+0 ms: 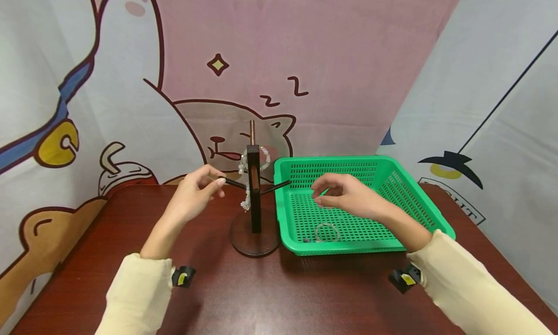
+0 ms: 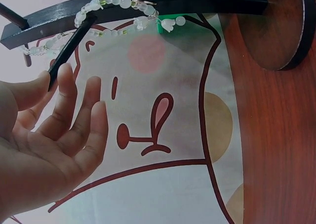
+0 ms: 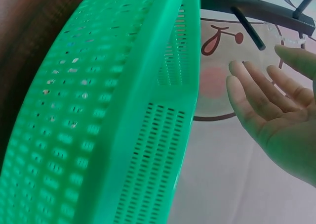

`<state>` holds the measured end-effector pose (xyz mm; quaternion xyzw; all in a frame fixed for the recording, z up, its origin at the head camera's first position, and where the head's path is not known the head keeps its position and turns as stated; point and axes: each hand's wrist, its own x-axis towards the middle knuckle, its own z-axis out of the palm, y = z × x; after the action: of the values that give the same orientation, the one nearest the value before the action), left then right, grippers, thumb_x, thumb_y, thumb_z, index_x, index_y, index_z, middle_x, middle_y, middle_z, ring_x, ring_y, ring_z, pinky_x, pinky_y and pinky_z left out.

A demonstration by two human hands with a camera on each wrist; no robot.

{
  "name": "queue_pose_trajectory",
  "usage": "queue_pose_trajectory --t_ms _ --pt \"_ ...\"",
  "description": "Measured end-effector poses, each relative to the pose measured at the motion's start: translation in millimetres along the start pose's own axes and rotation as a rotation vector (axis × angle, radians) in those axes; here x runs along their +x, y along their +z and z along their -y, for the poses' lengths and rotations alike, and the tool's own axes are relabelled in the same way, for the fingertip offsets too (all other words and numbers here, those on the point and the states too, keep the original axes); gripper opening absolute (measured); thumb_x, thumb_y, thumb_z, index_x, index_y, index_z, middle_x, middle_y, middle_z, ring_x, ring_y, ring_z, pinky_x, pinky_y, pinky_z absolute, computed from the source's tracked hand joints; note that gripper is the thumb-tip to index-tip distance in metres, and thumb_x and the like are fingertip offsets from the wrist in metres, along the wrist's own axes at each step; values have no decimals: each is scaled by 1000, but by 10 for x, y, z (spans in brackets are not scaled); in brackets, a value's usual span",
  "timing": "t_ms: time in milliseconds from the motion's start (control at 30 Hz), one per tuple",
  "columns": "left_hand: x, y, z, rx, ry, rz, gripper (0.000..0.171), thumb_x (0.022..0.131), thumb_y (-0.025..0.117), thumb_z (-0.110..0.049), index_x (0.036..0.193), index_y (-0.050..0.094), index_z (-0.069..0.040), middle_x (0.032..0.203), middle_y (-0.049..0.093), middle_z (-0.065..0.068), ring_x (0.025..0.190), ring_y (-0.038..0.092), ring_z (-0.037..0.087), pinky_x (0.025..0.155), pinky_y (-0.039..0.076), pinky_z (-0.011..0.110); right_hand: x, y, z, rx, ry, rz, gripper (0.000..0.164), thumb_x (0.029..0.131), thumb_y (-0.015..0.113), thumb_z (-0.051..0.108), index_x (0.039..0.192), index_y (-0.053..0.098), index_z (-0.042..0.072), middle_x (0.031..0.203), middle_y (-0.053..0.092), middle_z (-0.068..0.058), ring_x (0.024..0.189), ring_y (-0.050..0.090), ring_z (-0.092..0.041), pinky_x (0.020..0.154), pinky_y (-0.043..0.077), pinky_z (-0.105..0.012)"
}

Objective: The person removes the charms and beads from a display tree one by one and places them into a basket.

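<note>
A dark wooden bracelet stand [image 1: 255,214] with side pegs stands upright on a round base. My left hand [image 1: 193,192] pinches the outer end of its left peg [image 2: 74,46] between thumb and index finger, the other fingers loosely spread. From that peg, close to the post, hangs a bracelet of pale beads [image 2: 116,1] with flower-shaped pieces. Another pale beaded bracelet [image 1: 265,158] hangs higher on the stand, partly behind the post. To the right of the stand, my right hand [image 1: 348,194] hovers over the green basket [image 1: 348,247], fingers relaxed and slightly bent, holding nothing.
Inside the basket, near its front left corner, lies a thin, light bracelet [image 1: 326,224] with a small dark piece beside it. The right peg [image 1: 279,186] reaches toward the basket's left rim. A cartoon-printed cloth [image 1: 348,59] hangs behind the reddish-brown table [image 1: 261,296].
</note>
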<state>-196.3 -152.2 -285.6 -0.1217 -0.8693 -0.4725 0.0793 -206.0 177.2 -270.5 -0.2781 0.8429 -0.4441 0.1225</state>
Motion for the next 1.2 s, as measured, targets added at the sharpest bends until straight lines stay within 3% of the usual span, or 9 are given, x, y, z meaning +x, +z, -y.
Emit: queue_pose_trajectory --t_ms 533,833,1200 --pt "4 8 8 -9 5 -4 13 92 55 -10 101 59 -3 70 62 9 68 59 17 66 47 33 272 107 87 -54 -55 17 22 89 59 9 109 56 1 94 62 -9 73 59 -20 68 49 -35" --pt "4 11 16 -5 8 -6 12 92 54 -11 101 59 -3 69 62 8 67 58 16 65 46 31 411 141 89 -58 -32 -1 25 90 59 13 112 55 3 97 62 -9 75 60 -20 68 49 -35" --pt "-1 8 14 12 19 -18 12 92 55 -11 101 60 -4 69 62 7 66 57 17 64 44 31 531 205 120 -94 -36 -7 17 90 59 13 103 60 2 90 64 -9 72 60 -16 66 49 -32"
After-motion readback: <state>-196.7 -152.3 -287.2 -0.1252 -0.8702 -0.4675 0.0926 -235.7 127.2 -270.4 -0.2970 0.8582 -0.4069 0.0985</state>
